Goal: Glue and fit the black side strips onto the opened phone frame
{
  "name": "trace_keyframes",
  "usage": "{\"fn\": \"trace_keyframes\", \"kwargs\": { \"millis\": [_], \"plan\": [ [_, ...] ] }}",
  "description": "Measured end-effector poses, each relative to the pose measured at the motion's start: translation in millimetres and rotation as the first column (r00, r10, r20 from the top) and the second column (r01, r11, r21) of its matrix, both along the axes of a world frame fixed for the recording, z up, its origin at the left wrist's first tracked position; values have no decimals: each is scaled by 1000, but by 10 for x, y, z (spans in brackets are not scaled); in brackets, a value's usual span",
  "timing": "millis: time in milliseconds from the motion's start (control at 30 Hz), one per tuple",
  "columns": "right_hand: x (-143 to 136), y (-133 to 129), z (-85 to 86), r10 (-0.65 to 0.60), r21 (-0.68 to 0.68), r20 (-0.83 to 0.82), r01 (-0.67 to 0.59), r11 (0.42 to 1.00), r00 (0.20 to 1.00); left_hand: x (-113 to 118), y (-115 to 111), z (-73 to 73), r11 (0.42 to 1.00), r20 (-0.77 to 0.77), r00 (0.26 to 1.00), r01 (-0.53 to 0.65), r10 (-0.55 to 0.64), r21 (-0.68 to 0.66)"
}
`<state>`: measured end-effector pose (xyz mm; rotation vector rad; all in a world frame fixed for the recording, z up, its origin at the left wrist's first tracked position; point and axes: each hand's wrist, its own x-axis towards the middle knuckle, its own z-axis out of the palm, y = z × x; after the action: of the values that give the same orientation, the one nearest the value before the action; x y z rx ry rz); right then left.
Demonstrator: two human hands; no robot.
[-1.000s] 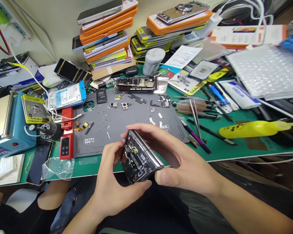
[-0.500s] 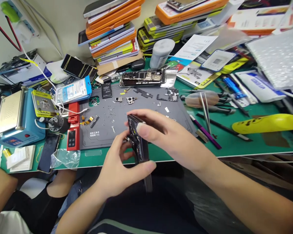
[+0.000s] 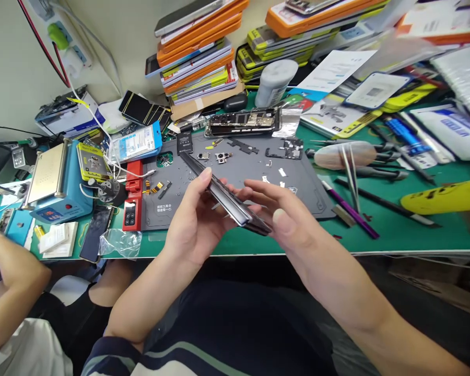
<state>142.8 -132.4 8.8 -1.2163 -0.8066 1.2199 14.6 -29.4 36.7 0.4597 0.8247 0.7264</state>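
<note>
A dark phone is tilted above the front of the mat, its shiny edge toward me. Its inner side is turned out of sight. My left hand grips it, thumb along the upper edge and fingers underneath. At its lower right end my right hand closes in from the side, fingers curled behind and thumb near the corner. Beyond lie a battery, a camera module, a black bracket and scattered screws on the grey mat. An opened phone body rests at the mat's back edge.
Tweezers, a purple pen-like tool and a yellow bottle lie right. Stacked boxes stand behind. Left are a red device, a blue heating machine and a co-worker's arm.
The phone has turned from nearly upright, inner parts showing, to a flatter slant with its edge toward me. My right hand moved from its top to its lower right end. The view shifted left.
</note>
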Motion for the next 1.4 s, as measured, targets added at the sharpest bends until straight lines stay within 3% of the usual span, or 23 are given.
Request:
{"fn": "trace_keyframes", "kwargs": {
  "millis": [133,300,533,833,1000,1133,1267,1400],
  "plan": [
    [-17,-50,10,-64,60,48,61,996,997,50,-51,18,1000,-2,1000,16,-16,-20],
    [23,-77,6,-50,99,115,38,994,992,60,-130,-7,999,-14,999,-45,45,-12],
    [-13,-94,29,-63,138,61,54,989,996,59,-295,-63,984,12,989,-145,145,103],
    [-113,-321,-61,-91,203,141,61,977,986,-17,-540,-104,968,22,994,-108,106,228],
    [-89,-480,-125,-48,98,102,38,994,994,-87,-641,-177,958,-16,994,-99,107,269],
    [12,-599,-178,27,3,97,-28,1000,995,-139,-685,-154,949,-61,996,-48,70,312],
    [89,-690,-154,157,-30,121,-154,988,980,-219,-680,-136,899,-90,996,61,-25,434],
    [73,-775,-82,150,-18,362,-154,988,920,-362,-597,-273,773,-43,978,186,-202,607]
  ]
}}
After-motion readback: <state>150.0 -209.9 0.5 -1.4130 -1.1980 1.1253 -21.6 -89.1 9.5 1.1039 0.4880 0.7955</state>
